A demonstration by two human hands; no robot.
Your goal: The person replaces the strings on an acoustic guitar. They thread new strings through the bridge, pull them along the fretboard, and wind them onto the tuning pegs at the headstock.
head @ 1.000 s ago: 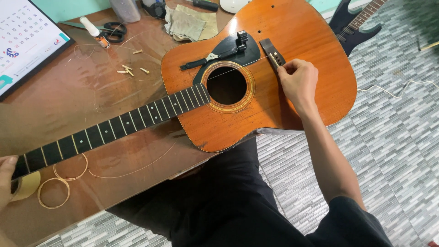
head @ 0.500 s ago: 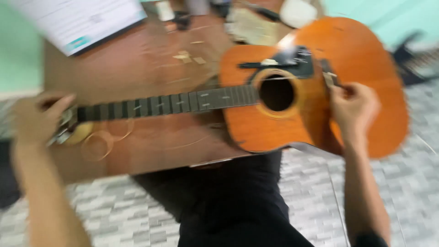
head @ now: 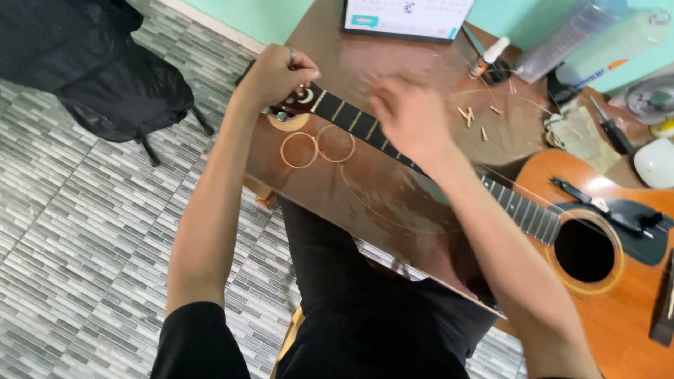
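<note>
A white calendar (head: 407,15) lies at twelve o'clock on the table (head: 337,189). The left hand (head: 277,74), at eleven o'clock, has its fingers curled around the guitar (head: 604,281) headstock. The right hand (head: 411,119), blurred, hovers over the neck at one o'clock; its finger spread cannot be told.

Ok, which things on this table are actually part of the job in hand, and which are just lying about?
In hand:
- orange-brown wooden acoustic guitar
- its dark headstock, gripped by the left hand
- right hand, blurred, over the dark fretboard neck
- two coiled bronze strings

Lying about:
- small wooden pegs
- white desk calendar
- black screwdriver
- black chair
</note>
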